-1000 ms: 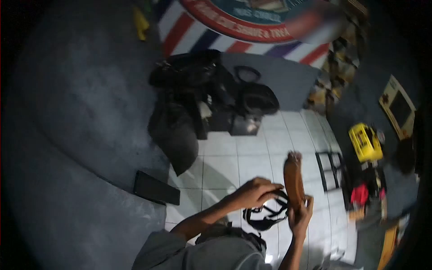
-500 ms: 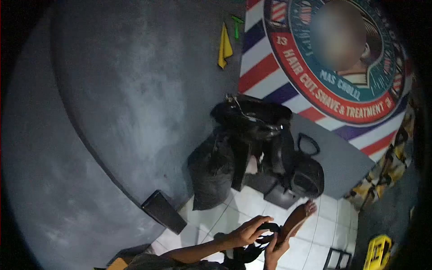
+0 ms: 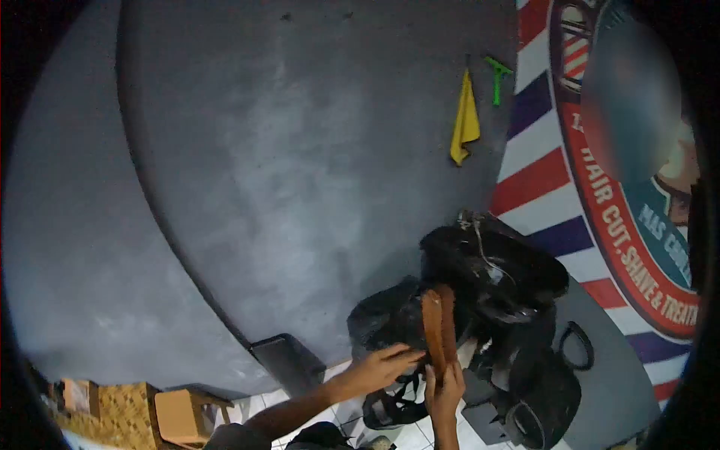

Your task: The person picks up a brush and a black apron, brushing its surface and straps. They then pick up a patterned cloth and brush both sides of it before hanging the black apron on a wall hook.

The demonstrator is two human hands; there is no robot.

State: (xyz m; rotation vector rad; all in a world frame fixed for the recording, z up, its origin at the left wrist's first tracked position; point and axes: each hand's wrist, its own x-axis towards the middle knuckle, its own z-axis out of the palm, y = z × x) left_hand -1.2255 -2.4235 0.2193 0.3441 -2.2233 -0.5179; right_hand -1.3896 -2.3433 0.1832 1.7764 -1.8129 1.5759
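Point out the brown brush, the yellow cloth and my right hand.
Brown brush (image 3: 433,324): head view, its lighter-brown side.
Yellow cloth (image 3: 466,124): head view, middle of the fabric.
Right hand (image 3: 446,385): head view, middle of the hand.

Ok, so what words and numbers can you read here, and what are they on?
"HAIR CUT, SHAVE & TREAT": on the red ring of the sign; the end is cut off.
"MAS CH": on the sign's teal middle; the rest is too dim to read.
"1": on the red ring, before "HAIR"; anything after it is blurred.
Faint letters near the sign's top: too blurred to read.
Brown thing: no words I can make out.
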